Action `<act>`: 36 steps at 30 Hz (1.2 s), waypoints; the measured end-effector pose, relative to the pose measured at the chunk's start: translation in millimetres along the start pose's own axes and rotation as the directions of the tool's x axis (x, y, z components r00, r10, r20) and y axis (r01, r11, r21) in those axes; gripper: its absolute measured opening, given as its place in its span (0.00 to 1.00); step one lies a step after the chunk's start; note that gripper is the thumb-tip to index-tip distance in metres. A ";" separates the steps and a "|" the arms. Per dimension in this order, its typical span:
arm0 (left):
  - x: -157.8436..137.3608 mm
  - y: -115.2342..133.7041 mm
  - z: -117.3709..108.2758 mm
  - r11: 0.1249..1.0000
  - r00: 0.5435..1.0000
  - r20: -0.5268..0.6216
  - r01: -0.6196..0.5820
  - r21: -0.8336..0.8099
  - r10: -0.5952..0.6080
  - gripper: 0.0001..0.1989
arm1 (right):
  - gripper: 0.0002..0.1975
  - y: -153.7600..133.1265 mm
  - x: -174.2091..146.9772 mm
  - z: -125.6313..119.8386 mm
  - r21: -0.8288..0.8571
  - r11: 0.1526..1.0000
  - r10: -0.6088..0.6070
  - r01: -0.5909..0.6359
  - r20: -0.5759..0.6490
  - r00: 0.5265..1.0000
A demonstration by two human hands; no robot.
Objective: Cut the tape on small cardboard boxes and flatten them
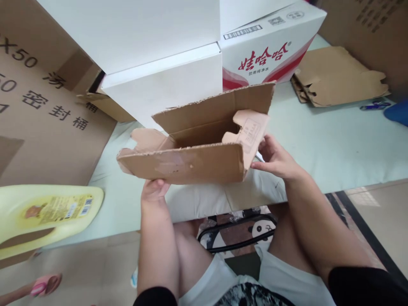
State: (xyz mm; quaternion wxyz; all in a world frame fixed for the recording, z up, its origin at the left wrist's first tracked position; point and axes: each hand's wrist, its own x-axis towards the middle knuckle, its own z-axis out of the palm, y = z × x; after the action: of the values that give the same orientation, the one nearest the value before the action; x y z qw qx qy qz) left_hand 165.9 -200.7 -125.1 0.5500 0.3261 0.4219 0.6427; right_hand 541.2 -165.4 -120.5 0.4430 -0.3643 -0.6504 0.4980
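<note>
The near flap (194, 165) of the cardboard box (219, 106) hides its floor and part of the left hand (154, 190); a small stamp (251, 132) is unreadable. Across the near edge of the cloth-covered surface (338, 148), a yellow bottle (73, 208) runs out of view leftward; a blue object (398, 112) is cut off rightward.

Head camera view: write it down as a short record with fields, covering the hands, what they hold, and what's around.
Held: brown cardboard box, top flaps open
Left hand: at the box's near lower edge, toward its left end
Right hand: at the box's right end
Behind the box: white carton with red lettering
Far right: flattened cardboard, with scissors beside it
Left side: yellow jug and large printed carton
Surface: pale green covered table
</note>
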 end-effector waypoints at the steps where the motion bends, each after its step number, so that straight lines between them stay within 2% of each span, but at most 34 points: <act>1: 0.6 0.6 6.1 0.999 0.999 -0.018 -0.046 0.017 0.046 0.32 | 0.47 0.7 1.0 1.3 -0.008 1.000 -0.004 0.004 0.001 1.000; 3: 1.7 1.9 20.2 0.993 0.992 -0.051 -0.113 0.045 0.115 0.35 | 0.47 -0.1 2.0 3.3 -0.026 1.000 -0.016 0.016 -0.025 1.000; 6: 2.6 3.6 33.8 0.993 0.993 -0.044 -0.106 0.057 0.108 0.36 | 0.42 -8.8 0.6 4.7 -0.116 0.987 -0.128 0.107 -0.188 0.974; 8: 2.7 4.4 33.7 0.993 0.995 -0.012 -0.094 0.074 0.095 0.36 | 0.34 -21.3 -1.8 4.8 -0.244 0.951 -0.264 0.192 -0.311 0.913; 10: 2.6 5.4 27.9 0.990 0.995 0.033 -0.094 0.101 0.091 0.39 | 0.26 -38.6 -4.3 4.7 -0.403 0.872 -0.434 0.278 -0.374 0.819; 12: 2.5 7.0 19.8 0.987 0.993 0.097 -0.087 0.138 0.074 0.39 | 0.21 -58.2 -7.0 4.6 -0.550 0.757 -0.589 0.354 -0.338 0.734; 13: 2.4 7.9 16.0 0.984 0.989 0.135 -0.075 0.162 0.053 0.38 | 0.20 -67.7 -8.5 4.6 -0.602 0.703 -0.634 0.379 -0.288 0.718; 14: 2.3 8.9 13.0 0.980 0.985 0.171 -0.062 0.187 0.030 0.37 | 0.18 -76.3 -10.1 4.7 -0.636 0.669 -0.642 0.386 -0.232 0.730; 16: 1.8 11.0 10.5 0.972 0.975 0.222 -0.043 0.230 -0.009 0.35 | 0.16 -88.6 -13.3 5.1 -0.668 0.647 -0.601 0.367 -0.150 0.785; 17: 1.5 11.8 11.3 0.970 0.972 0.235 -0.036 0.242 -0.022 0.35 | 0.15 -91.8 -14.7 5.6 -0.677 0.650 -0.572 0.345 -0.138 0.808; 19: 0.7 12.9 17.2 0.971 0.974 0.224 -0.024 0.236 -0.031 0.35 | 0.13 -91.2 -15.9 6.9 -0.667 0.670 -0.554 0.326 -0.156 0.818; 22: 0.5 12.9 32.3 0.980 0.987 0.161 -0.002 0.197 -0.031 0.35 | 0.14 -77.0 -13.1 9.3 -0.592 0.740 -0.567 0.319 -0.294 0.770; 25: 1.7 12.0 46.1 0.977 0.993 0.119 -0.003 0.215 -0.023 0.36 | 0.17 -60.0 -6.8 10.9 -0.479 0.820 -0.549 0.313 -0.504 0.667; 28: 3.4 11.1 52.2 0.970 0.995 0.098 -0.019 0.241 -0.005 0.37 | 0.14 -54.0 -1.2 12.2 -0.321 0.859 -0.506 0.398 -0.648 0.570; 31: 4.6 9.7 52.1 0.971 0.997 0.079 -0.026 0.238 0.008 0.38 | 0.11 -57.7 2.5 14.4 -0.214 0.853 -0.472 0.475 -0.704 0.530; 34: 5.2 7.9 51.3 0.969 0.997 0.073 -0.040 0.244 0.022 0.37 | 0.09 -59.1 5.4 15.5 -0.185 0.852 -0.444 0.490 -0.751 0.489; 35: 5.4 7.4 51.5 0.969 0.997 0.065 -0.054 0.242 0.039 0.36 | 0.08 -57.4 6.2 15.1 -0.170 0.866 -0.417 0.470 -0.764 0.492; 36: 5.6 7.0 51.8 0.968 0.997 0.051 -0.072 0.239 0.061 0.35 | 0.08 -54.5 6.9 14.3 -0.139 0.890 -0.372 0.434 -0.770 0.519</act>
State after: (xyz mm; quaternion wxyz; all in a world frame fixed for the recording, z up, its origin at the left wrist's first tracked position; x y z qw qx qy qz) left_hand 207.6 -185.9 -96.8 0.4935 0.4182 0.4735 0.5978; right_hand 523.6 -176.8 -67.8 0.7953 -0.3663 -0.4413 0.1965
